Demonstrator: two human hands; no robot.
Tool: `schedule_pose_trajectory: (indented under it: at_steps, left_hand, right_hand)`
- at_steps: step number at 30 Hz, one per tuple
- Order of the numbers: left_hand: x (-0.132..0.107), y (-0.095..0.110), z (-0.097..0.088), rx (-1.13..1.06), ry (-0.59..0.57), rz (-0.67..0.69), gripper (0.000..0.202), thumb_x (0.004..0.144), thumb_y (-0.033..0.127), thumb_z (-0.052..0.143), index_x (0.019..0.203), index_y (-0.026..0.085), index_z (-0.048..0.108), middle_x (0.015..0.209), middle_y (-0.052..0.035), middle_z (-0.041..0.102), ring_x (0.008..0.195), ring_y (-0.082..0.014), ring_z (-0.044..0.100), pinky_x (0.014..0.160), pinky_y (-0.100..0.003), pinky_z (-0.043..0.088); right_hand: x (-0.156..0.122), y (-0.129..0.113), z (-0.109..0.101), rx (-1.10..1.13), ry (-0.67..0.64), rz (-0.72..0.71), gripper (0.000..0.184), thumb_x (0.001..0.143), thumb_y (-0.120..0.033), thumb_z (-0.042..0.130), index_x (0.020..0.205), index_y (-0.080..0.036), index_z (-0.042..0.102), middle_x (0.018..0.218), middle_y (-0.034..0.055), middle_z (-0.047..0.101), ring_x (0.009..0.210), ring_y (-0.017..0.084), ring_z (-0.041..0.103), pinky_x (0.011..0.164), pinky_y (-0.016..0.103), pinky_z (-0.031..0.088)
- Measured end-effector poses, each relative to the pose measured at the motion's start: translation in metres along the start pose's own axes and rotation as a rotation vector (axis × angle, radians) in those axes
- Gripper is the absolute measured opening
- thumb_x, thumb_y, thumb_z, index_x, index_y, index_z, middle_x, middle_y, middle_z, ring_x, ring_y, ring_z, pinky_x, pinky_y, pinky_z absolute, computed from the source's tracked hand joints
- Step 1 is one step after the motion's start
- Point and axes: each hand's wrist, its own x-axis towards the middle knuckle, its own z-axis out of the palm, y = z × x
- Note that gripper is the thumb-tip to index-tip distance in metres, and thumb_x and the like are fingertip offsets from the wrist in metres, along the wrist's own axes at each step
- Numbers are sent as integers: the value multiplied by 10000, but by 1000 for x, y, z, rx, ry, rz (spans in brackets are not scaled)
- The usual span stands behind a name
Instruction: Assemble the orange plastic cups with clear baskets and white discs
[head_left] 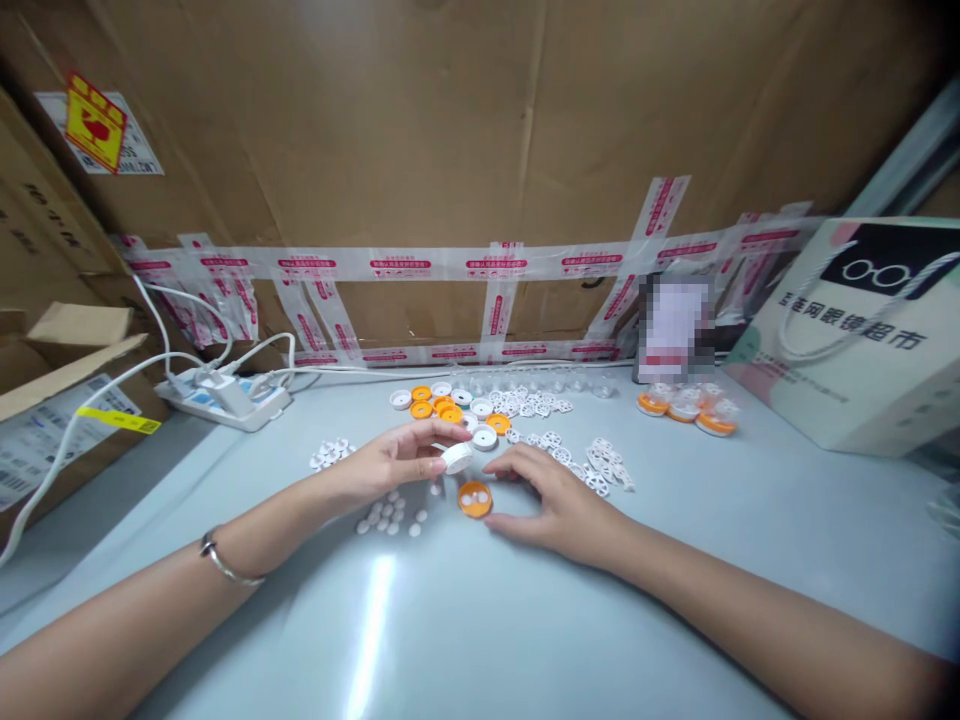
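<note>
Between thumb and fingers, my left hand (401, 457) pinches a round white plastic cap (457, 458), tilted and raised off the table. Just below it, an orange round cap (475, 499) lies with its hollow side up and small white pieces inside. My right hand (544, 500) is beside that orange cap, thumb and fingers spread apart, the thumb tip close to its right edge; whether it touches is unclear. Small white discs (384, 512) are scattered left of the orange cap. White spoked pieces (559, 452) lie beyond my right hand.
Orange and white caps (448, 410) cluster farther back, with clear domes (547, 381) behind. Finished-looking orange-and-white units (686, 403) sit at right near a paper bag (840, 340). A power strip (225, 395) and cables lie at left. Large cardboard (420, 130) walls the back.
</note>
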Motion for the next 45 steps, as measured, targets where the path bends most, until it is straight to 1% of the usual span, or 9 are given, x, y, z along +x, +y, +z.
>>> schedule_pose_trajectory:
  at_steps: [7, 16, 20, 23, 26, 31, 37, 40, 45]
  left_hand:
    - [3, -8, 3, -72, -129, 15, 392, 809, 286, 594, 1178, 213, 486, 1086, -91, 579, 929, -174, 570, 795, -320, 460]
    - [6, -10, 8, -83, -79, 14, 359, 781, 294, 623, 1120, 222, 532, 1119, -91, 587, 1016, -189, 561, 880, -343, 440]
    - [6, -8, 8, -60, -37, -5, 252, 792, 264, 607, 1028, 181, 578, 1007, -65, 617, 893, -146, 590, 829, -299, 455]
    - [6, -4, 10, 27, 32, -17, 175, 803, 288, 587, 896, 143, 615, 866, -42, 632, 776, -119, 585, 766, -268, 459]
    - [7, -3, 12, 137, 71, -24, 205, 786, 325, 599, 830, 126, 627, 792, -34, 637, 724, -118, 576, 723, -261, 461]
    - [7, -5, 13, 206, 100, 23, 220, 744, 318, 645, 857, 131, 627, 873, -55, 656, 810, -154, 604, 769, -300, 481]
    - [-6, -5, 21, 624, 158, 281, 103, 780, 241, 615, 842, 168, 653, 969, -53, 652, 945, -156, 592, 868, -293, 449]
    - [-10, -8, 25, 723, 160, 339, 106, 805, 242, 586, 858, 176, 651, 973, -60, 651, 925, -151, 601, 845, -291, 464]
    - [-10, -13, 26, 740, 140, 327, 117, 815, 261, 578, 862, 180, 648, 991, -59, 640, 877, -131, 607, 754, -244, 489]
  right_hand:
    - [4, -5, -6, 198, 181, 19, 216, 832, -263, 552, 1040, -250, 606, 937, 33, 611, 872, 153, 558, 814, 322, 450]
    - [14, -6, 3, 377, 135, 92, 55, 765, -209, 586, 773, -199, 640, 823, 15, 620, 788, 151, 556, 747, 303, 437]
    - [16, -8, 2, 383, 123, 132, 54, 753, -212, 586, 711, -188, 609, 779, 2, 616, 747, 142, 539, 719, 293, 417]
    - [17, -7, 1, 352, 111, 139, 57, 756, -198, 577, 709, -188, 608, 782, 3, 614, 762, 145, 541, 725, 296, 412]
    - [17, -5, 0, 299, 97, 113, 70, 769, -174, 567, 718, -192, 611, 793, 3, 612, 775, 147, 548, 742, 300, 419]
    - [14, 0, 0, 217, 83, -56, 125, 802, -122, 543, 787, -209, 632, 839, 11, 617, 835, 146, 563, 797, 304, 437]
    - [7, 6, -1, 107, 34, -207, 153, 843, -140, 513, 878, -205, 647, 863, 28, 642, 837, 140, 591, 773, 281, 469]
    - [4, 8, 0, 75, 21, -232, 167, 844, -140, 511, 888, -207, 658, 921, 42, 637, 857, 139, 599, 767, 271, 478]
    - [3, 8, 1, 55, -10, -215, 172, 837, -134, 520, 888, -214, 663, 933, 41, 626, 850, 135, 601, 757, 261, 482]
